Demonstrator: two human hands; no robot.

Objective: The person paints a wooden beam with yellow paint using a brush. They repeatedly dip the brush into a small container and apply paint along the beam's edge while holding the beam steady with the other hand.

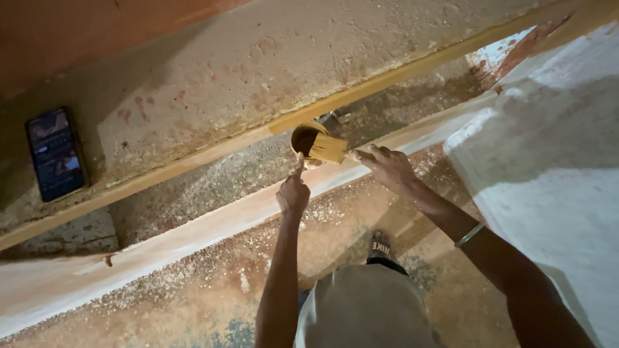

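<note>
My left hand (293, 192) is closed around the thin handle of a small round container (304, 138) with dark paint inside, held up near a yellow-painted ledge edge (213, 151). My right hand (385, 164) grips a paintbrush (327, 148) whose wide yellow-coated bristles lie over the container's rim. A bangle (469, 234) sits on my right wrist.
A dark phone (55, 153) with a lit screen lies on the rough concrete ledge at the left. A white wall surface (554, 167) fills the right side. Below are a speckled floor (213, 283), a pale skirting band (193, 229) and my sandalled foot (380, 246).
</note>
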